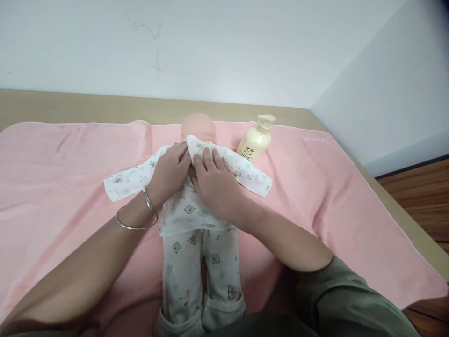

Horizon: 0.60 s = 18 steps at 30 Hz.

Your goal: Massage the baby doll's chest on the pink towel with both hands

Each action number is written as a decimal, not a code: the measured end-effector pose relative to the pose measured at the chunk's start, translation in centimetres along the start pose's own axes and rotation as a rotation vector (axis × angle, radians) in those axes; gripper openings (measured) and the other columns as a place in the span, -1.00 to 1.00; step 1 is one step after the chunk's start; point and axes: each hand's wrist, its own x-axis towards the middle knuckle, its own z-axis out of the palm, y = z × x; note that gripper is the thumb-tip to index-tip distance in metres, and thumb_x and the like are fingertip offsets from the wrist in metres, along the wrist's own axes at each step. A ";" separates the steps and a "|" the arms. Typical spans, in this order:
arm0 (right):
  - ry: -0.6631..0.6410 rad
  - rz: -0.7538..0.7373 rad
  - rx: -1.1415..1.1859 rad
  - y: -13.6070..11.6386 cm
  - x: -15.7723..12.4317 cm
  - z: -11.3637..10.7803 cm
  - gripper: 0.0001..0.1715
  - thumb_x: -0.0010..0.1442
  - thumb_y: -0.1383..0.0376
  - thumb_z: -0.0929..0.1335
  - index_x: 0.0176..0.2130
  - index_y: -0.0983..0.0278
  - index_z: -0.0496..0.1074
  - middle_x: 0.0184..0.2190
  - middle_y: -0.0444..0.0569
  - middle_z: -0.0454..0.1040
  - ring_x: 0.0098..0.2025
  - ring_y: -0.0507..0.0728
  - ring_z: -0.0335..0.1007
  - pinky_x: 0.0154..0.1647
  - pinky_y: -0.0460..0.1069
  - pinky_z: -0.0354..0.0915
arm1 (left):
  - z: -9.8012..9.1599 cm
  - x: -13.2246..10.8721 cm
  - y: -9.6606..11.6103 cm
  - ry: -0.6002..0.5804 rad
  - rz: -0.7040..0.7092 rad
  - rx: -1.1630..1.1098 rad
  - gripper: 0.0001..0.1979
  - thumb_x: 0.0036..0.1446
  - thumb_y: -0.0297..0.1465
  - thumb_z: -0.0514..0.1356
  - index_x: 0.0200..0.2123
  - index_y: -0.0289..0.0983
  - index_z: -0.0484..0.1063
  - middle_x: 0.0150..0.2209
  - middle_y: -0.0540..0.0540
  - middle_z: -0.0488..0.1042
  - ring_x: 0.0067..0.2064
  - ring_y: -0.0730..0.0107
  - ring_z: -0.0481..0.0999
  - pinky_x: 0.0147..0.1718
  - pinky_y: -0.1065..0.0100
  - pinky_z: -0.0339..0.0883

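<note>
I see the doll (182,255) lying lengthwise away from me, head far, both hands meeting on its shirt (185,211) chest: right hand (215,185) grip flat and open, left hand (170,171) grip curled, hold unclear.

We record two bare hands, the left hand (170,173) and the right hand (214,185). The left wrist carries two thin silver bangles (135,227), one snug, one looser. The right arm wears an olive-green sleeve (351,299), creased, leaving the forearm uncovered.
</note>
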 end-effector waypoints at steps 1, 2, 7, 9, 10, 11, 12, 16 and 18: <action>-0.004 0.000 0.021 0.2 0.1 -0.1 -0.34 0.53 0.25 0.15 0.48 0.47 0.13 0.53 0.37 0.04 0.59 0.49 -0.08 0.55 0.38 0.05 | 0.3 0.0 -0.1 0.016 0.017 0.020 -0.59 0.33 -0.35 -0.11 -0.05 -0.27 0.52 0.03 -0.24 0.59 0.05 0.07 0.52 0.22 -0.02 0.41; -0.012 0.001 0.049 0.5 0.5 -0.1 -0.33 0.54 0.24 0.15 0.48 0.47 0.14 0.53 0.37 0.05 0.59 0.48 -0.07 0.56 0.36 0.04 | 0.6 -0.1 -0.2 0.031 0.037 0.043 -0.55 0.37 -0.33 -0.14 0.00 -0.29 0.50 0.09 -0.28 0.57 0.12 0.05 0.51 0.28 -0.05 0.37; -0.023 0.066 0.230 3.6 3.2 -0.2 -0.30 0.54 0.23 0.10 0.47 0.58 0.09 0.52 0.40 0.06 0.60 0.39 -0.09 0.60 0.29 -0.03 | 1.7 -1.7 0.8 -0.014 0.036 0.148 -0.40 0.42 -0.31 -0.15 0.37 -0.50 0.26 0.47 -0.40 0.20 0.54 -0.11 0.09 0.53 -0.17 -0.05; -0.024 0.103 0.272 4.5 4.0 0.1 -0.28 0.54 0.21 0.08 0.48 0.60 0.06 0.54 0.38 0.01 0.61 0.38 -0.15 0.61 0.30 -0.09 | 1.8 -2.5 1.5 -0.059 0.032 0.156 -0.38 0.43 -0.29 -0.12 0.43 -0.50 0.18 0.52 -0.39 0.09 0.58 -0.19 -0.04 0.54 -0.23 -0.09; -0.023 0.113 0.278 4.7 4.2 0.3 -0.26 0.54 0.20 0.09 0.48 0.60 0.05 0.55 0.37 -0.02 0.62 0.38 -0.18 0.62 0.30 -0.12 | 1.8 -2.8 1.9 -0.074 0.032 0.155 -0.38 0.44 -0.29 -0.11 0.44 -0.48 0.17 0.53 -0.36 0.06 0.58 -0.20 -0.08 0.53 -0.25 -0.10; -0.020 0.118 0.277 4.8 4.3 0.5 -0.26 0.53 0.19 0.09 0.49 0.61 0.04 0.56 0.36 -0.04 0.62 0.38 -0.20 0.62 0.30 -0.15 | 1.8 -3.1 2.1 -0.083 0.030 0.153 -0.38 0.44 -0.30 -0.10 0.45 -0.46 0.16 0.54 -0.34 0.05 0.59 -0.21 -0.10 0.54 -0.26 -0.11; -0.016 0.119 0.273 4.8 4.3 0.7 -0.25 0.53 0.18 0.09 0.49 0.61 0.03 0.56 0.36 -0.05 0.62 0.38 -0.21 0.62 0.29 -0.16 | 1.8 -3.2 2.3 -0.086 0.023 0.147 -0.38 0.43 -0.31 -0.10 0.46 -0.45 0.15 0.54 -0.32 0.05 0.59 -0.20 -0.11 0.54 -0.26 -0.13; 0.007 0.110 0.253 4.7 4.1 1.0 -0.25 0.52 0.18 0.10 0.48 0.59 0.06 0.56 0.37 -0.05 0.62 0.37 -0.20 0.61 0.31 -0.14 | 1.8 -3.1 2.1 -0.075 -0.003 0.085 -0.39 0.42 -0.30 -0.09 0.46 -0.37 0.17 0.55 -0.25 0.05 0.60 -0.15 -0.11 0.55 -0.24 -0.14; 0.013 0.100 0.236 4.6 4.0 1.0 -0.25 0.52 0.18 0.11 0.48 0.58 0.06 0.56 0.38 -0.03 0.62 0.39 -0.21 0.61 0.33 -0.12 | 1.8 -2.7 1.6 -0.059 -0.007 0.054 -0.40 0.42 -0.30 -0.11 0.44 -0.34 0.21 0.54 -0.23 0.08 0.59 -0.12 -0.08 0.55 -0.23 -0.14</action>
